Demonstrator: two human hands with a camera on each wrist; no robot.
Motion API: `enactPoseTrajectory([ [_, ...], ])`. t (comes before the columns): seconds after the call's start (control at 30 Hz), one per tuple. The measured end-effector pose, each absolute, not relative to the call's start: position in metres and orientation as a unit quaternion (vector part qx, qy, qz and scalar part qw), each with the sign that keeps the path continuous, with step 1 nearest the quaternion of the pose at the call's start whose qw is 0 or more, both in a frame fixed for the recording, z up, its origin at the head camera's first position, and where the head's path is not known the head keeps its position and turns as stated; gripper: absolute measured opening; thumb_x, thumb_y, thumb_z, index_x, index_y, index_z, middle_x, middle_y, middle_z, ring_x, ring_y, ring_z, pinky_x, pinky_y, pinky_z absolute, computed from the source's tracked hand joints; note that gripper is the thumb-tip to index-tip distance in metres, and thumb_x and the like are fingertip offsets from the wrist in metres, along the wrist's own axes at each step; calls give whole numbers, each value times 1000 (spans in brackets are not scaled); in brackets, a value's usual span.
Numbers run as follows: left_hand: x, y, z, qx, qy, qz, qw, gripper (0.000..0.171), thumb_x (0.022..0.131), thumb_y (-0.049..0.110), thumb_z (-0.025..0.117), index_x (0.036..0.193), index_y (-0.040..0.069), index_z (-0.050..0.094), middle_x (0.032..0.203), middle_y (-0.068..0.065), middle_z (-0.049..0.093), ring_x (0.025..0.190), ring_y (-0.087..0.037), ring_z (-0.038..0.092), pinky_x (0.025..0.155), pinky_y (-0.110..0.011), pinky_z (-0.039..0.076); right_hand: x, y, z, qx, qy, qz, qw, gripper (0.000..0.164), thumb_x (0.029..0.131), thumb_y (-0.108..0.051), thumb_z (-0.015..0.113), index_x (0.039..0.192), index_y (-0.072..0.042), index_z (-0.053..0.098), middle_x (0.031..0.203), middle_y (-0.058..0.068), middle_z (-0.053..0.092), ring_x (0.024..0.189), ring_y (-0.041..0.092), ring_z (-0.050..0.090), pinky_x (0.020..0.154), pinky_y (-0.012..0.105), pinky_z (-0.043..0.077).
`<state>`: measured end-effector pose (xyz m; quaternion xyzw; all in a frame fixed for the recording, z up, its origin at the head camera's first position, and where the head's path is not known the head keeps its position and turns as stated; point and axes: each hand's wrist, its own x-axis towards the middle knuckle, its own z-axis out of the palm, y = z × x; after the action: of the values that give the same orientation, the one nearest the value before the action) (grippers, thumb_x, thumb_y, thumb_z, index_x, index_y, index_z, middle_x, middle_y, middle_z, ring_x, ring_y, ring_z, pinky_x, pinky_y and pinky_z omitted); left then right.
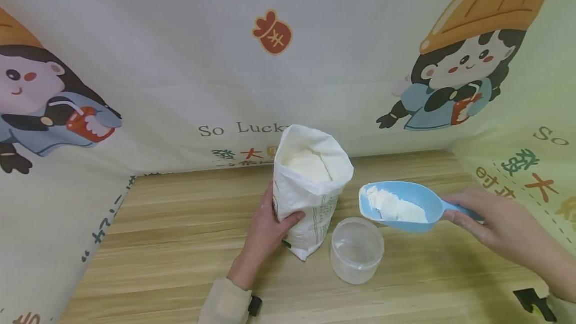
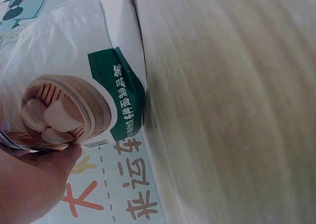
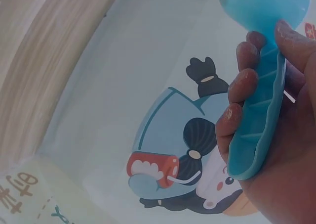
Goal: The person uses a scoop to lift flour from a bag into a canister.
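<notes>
The left hand (image 1: 268,226) grips the bag (image 1: 317,214) left of the tub (image 1: 356,264), and the right hand (image 1: 504,219) holds the scoop (image 1: 425,198) of powder (image 1: 398,209) up on its right, probably best kept flat so nothing spills.

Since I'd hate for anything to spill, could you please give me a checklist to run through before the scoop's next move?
1. Scoop held: ok, the right hand has its fingers curled round the handle.
2. White powder loaded: ok, a heap lies in the scoop.
3. Bag steadied: ok, the left hand grips it from the side.
4. Clear tub uncovered: ok, no lid is visible on it.
5. Scoop centred over the tub: not ok, most of it lies to the tub's right in the head view.
6. Scoop's height above the tub: cannot tell from these views.
</notes>
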<state>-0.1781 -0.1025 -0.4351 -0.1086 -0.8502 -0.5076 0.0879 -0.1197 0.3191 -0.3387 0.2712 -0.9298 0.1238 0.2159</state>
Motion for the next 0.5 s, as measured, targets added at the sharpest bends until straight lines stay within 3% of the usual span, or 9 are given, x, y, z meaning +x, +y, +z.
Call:
enactPoseTrajectory([
  [0.2,-178,-103,-435,-105,-853,-503,90,100,86,39,86,163,17,26,154,-16,49,140,-36,48,115,-56,38,-122,316,-339,290,-930,90,206,25,84,-27,85,107,-17,78,96,-9,70,84,14,64,63,36,56],
  [0.5,-178,-102,-434,-105,-854,-502,87,101,86,38,86,164,17,25,155,-16,49,140,-37,48,115,-57,38,-123,308,-337,336,-916,57,210,23,88,-40,79,105,-24,79,87,-19,63,75,5,60,57,30,51],
])
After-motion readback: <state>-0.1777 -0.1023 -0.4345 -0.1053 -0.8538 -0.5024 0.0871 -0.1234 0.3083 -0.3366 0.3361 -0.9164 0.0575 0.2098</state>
